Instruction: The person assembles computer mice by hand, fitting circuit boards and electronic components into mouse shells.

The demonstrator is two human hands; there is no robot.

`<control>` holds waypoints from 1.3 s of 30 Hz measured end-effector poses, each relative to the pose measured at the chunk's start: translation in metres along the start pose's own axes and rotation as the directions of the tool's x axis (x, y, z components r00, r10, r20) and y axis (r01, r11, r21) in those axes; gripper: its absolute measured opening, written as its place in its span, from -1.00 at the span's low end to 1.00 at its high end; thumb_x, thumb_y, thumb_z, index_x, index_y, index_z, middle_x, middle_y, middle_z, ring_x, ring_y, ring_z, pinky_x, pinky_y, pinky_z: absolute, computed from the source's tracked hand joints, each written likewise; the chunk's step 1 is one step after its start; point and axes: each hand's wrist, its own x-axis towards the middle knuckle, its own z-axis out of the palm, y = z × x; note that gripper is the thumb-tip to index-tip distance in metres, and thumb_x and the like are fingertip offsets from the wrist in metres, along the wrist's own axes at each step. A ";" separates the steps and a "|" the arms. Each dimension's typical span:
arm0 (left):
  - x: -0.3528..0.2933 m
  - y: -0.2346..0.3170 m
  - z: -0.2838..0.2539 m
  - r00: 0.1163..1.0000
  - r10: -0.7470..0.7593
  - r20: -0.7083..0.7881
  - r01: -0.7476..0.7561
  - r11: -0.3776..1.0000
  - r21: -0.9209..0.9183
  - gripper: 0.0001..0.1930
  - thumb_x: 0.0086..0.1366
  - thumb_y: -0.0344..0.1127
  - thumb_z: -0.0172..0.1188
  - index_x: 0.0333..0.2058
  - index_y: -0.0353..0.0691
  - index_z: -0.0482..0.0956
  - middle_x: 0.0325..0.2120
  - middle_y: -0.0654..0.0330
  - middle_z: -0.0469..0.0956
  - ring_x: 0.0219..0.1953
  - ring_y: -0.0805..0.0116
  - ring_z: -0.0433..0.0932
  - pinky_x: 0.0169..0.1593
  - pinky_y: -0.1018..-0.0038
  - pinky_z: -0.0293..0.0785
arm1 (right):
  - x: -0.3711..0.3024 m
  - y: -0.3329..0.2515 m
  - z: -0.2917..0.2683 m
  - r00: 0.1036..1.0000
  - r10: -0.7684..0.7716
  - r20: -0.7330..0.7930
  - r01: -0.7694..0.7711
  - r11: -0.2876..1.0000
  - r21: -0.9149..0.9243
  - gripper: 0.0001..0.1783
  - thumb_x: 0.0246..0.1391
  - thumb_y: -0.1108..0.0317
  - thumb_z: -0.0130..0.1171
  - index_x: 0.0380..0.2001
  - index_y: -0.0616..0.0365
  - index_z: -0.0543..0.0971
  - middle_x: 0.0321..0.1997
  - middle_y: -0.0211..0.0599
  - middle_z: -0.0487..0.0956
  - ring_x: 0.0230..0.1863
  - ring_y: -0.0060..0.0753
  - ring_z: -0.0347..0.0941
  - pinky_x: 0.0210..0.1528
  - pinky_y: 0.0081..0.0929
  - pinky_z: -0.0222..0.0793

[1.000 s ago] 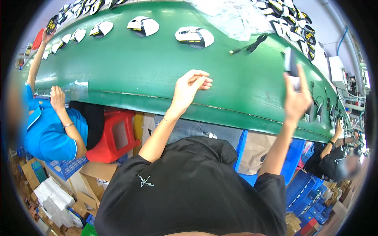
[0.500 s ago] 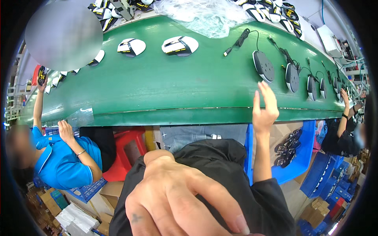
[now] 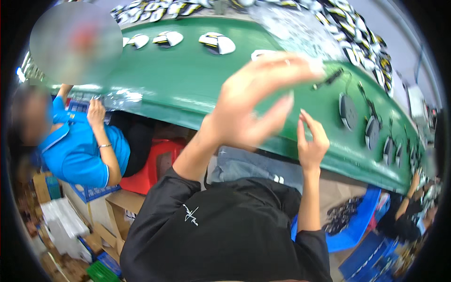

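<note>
My left hand (image 3: 256, 96), blurred by motion, is raised over the green belt with its thumb and fingers apart; I see nothing in it. Partly behind its fingers lies a white piece (image 3: 261, 55), probably a mouse. My right hand (image 3: 312, 143) is at the belt's near edge, fingers stretched and apart, holding nothing visible. Closest to it on the right is a dark computer mouse (image 3: 347, 113) with a black cable (image 3: 330, 79). White, black and yellow mice (image 3: 217, 43) sit in a spaced row at the left.
The green belt (image 3: 174, 80) runs across in front of me. Mouse parts are heaped beyond it beside clear plastic (image 3: 300, 33). A blue bin (image 3: 347, 240) with dark parts stands below right. A person in blue (image 3: 82, 150) sits left by a red stool (image 3: 152, 174); another works far right.
The view has turned, so the belt now slopes down to the right. My left hand has gone from close below the camera out over the belt. My right hand stays open, now farther from the mouse.
</note>
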 end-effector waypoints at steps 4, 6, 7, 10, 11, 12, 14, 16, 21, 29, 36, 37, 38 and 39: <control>-0.037 -0.186 0.007 0.964 -0.247 0.098 0.104 0.690 0.716 -0.48 0.25 -0.06 0.11 0.16 -0.09 0.43 0.19 -0.02 0.38 0.27 -0.04 0.27 0.25 0.00 0.20 | 0.090 0.015 0.067 0.931 -0.303 0.206 0.331 0.936 -0.118 -0.30 -0.05 0.35 0.33 0.22 0.02 0.38 0.19 -0.09 0.44 0.22 0.01 0.31 0.19 -0.19 0.29; -0.048 -0.223 -0.001 0.907 -0.392 0.155 0.074 0.509 0.857 -0.41 0.26 0.12 0.06 0.19 -0.04 0.40 0.23 -0.04 0.31 0.28 -0.09 0.24 0.26 -0.11 0.14 | 0.116 0.033 0.096 0.897 -0.292 0.331 0.376 0.899 -0.226 -0.15 -0.04 0.16 0.35 0.33 -0.16 0.24 0.37 -0.12 0.26 0.39 0.12 0.08 0.33 -0.04 0.11; -0.051 -0.229 -0.013 0.858 -0.480 0.182 0.075 0.468 0.881 -0.39 0.27 0.16 0.04 0.21 -0.01 0.37 0.25 -0.05 0.28 0.27 -0.06 0.26 0.27 -0.12 0.13 | 0.124 0.035 0.107 0.886 -0.312 0.344 0.406 0.880 -0.248 -0.15 -0.04 0.10 0.34 0.34 -0.23 0.23 0.36 -0.14 0.28 0.34 0.05 0.17 0.26 -0.07 0.17; -0.078 -0.250 -0.047 0.853 -0.464 0.239 0.090 0.582 0.808 -0.39 0.24 0.18 0.07 0.19 0.02 0.39 0.20 0.04 0.35 0.24 0.11 0.30 0.26 0.00 0.19 | 0.124 0.033 0.133 0.844 -0.374 0.385 0.509 0.785 -0.354 -0.20 -0.04 0.05 0.34 0.30 -0.20 0.31 0.30 -0.26 0.37 0.24 -0.05 0.28 0.15 -0.19 0.23; -0.088 -0.253 -0.057 0.878 -0.417 0.237 0.079 0.614 0.785 -0.38 0.23 0.18 0.09 0.19 0.02 0.39 0.19 0.05 0.36 0.23 0.13 0.32 0.26 0.01 0.20 | 0.119 0.028 0.139 0.847 -0.376 0.375 0.504 0.792 -0.344 -0.22 -0.06 0.03 0.36 0.26 -0.18 0.35 0.26 -0.33 0.42 0.18 -0.11 0.32 0.09 -0.25 0.23; -0.089 -0.252 -0.064 0.863 -0.439 0.249 0.095 0.625 0.775 -0.38 0.20 0.18 0.13 0.17 0.04 0.43 0.21 0.05 0.34 0.26 0.12 0.29 0.27 0.01 0.17 | 0.116 0.025 0.141 0.855 -0.368 0.365 0.492 0.799 -0.345 -0.25 -0.07 0.02 0.37 0.23 -0.16 0.40 0.22 -0.40 0.47 0.11 -0.17 0.36 0.04 -0.30 0.24; -0.091 -0.247 -0.086 0.888 -0.420 0.185 0.081 0.541 0.837 -0.39 0.20 0.19 0.13 0.16 0.02 0.44 0.22 0.04 0.33 0.28 0.11 0.26 0.29 0.00 0.13 | 0.113 0.014 0.153 0.851 -0.379 0.363 0.487 0.830 -0.272 -0.27 -0.09 0.01 0.37 0.20 -0.14 0.43 0.19 -0.43 0.50 0.09 -0.18 0.36 0.03 -0.32 0.24; -0.083 -0.258 -0.105 0.920 -0.383 0.084 0.109 0.455 0.884 -0.40 0.22 0.25 0.07 0.12 0.04 0.48 0.26 0.01 0.27 0.35 0.01 0.13 0.34 -0.14 -0.04 | 0.121 0.006 0.165 0.860 -0.381 0.339 0.469 0.851 -0.235 -0.22 -0.12 -0.01 0.39 0.21 -0.12 0.42 0.19 -0.43 0.50 0.04 -0.18 0.37 0.03 -0.32 0.24; -0.089 -0.307 -0.144 0.910 -0.389 -0.143 0.264 0.279 0.923 -0.45 0.27 0.30 -0.04 0.10 0.17 0.51 0.27 0.01 0.25 0.35 -0.14 0.08 0.27 -0.39 -0.20 | 0.155 -0.034 0.219 0.844 -0.463 0.271 0.514 0.843 -0.160 -0.11 -0.07 -0.06 0.35 0.34 -0.20 0.26 0.30 -0.33 0.38 0.16 -0.12 0.35 0.05 -0.23 0.27; -0.106 -0.348 -0.194 0.868 -0.480 -0.125 0.261 0.229 0.938 -0.59 0.30 0.14 -0.02 0.00 0.15 0.56 0.21 0.10 0.34 0.29 -0.01 0.21 0.23 -0.21 0.01 | 0.179 -0.052 0.292 0.797 -0.511 0.321 0.582 0.792 -0.184 -0.44 -0.01 -0.07 0.29 0.07 -0.20 0.55 0.09 -0.33 0.54 0.00 -0.30 0.48 -0.09 -0.34 0.37; -0.112 -0.381 -0.256 0.859 -0.485 -0.165 0.273 0.160 0.949 -0.61 0.29 0.13 -0.01 0.00 0.21 0.55 0.18 0.17 0.38 0.29 0.08 0.23 0.23 -0.29 -0.03 | 0.206 -0.077 0.365 0.800 -0.551 0.240 0.589 0.797 -0.133 -0.41 -0.07 -0.10 0.31 0.07 -0.23 0.55 0.03 -0.35 0.56 -0.10 -0.26 0.49 -0.16 -0.31 0.38; -0.117 -0.384 -0.274 0.863 -0.479 -0.163 0.269 0.160 0.950 -0.60 0.28 0.14 -0.01 0.01 0.22 0.55 0.19 0.19 0.37 0.30 0.10 0.22 0.23 -0.35 -0.07 | 0.208 -0.089 0.373 0.795 -0.558 0.238 0.593 0.799 -0.105 -0.40 -0.09 -0.10 0.32 0.07 -0.24 0.55 0.02 -0.36 0.56 -0.11 -0.27 0.49 -0.16 -0.31 0.37; -0.123 -0.384 -0.291 0.868 -0.469 -0.160 0.256 0.148 0.955 -0.61 0.28 0.13 0.01 0.00 0.21 0.56 0.18 0.21 0.37 0.30 0.11 0.21 0.23 -0.37 -0.07 | 0.208 -0.099 0.383 0.791 -0.564 0.238 0.594 0.801 -0.078 -0.39 -0.10 -0.11 0.32 0.07 -0.24 0.55 0.02 -0.37 0.55 -0.11 -0.27 0.49 -0.16 -0.31 0.37; -0.119 -0.388 -0.290 0.869 -0.468 -0.159 0.258 0.156 0.953 -0.66 0.32 0.07 -0.01 -0.03 0.18 0.56 0.14 0.20 0.41 0.27 0.14 0.27 0.25 -0.22 -0.01 | 0.212 -0.097 0.390 0.794 -0.555 0.249 0.589 0.803 -0.088 -0.39 -0.10 -0.11 0.32 0.07 -0.25 0.54 -0.02 -0.39 0.55 -0.12 -0.27 0.47 -0.15 -0.29 0.36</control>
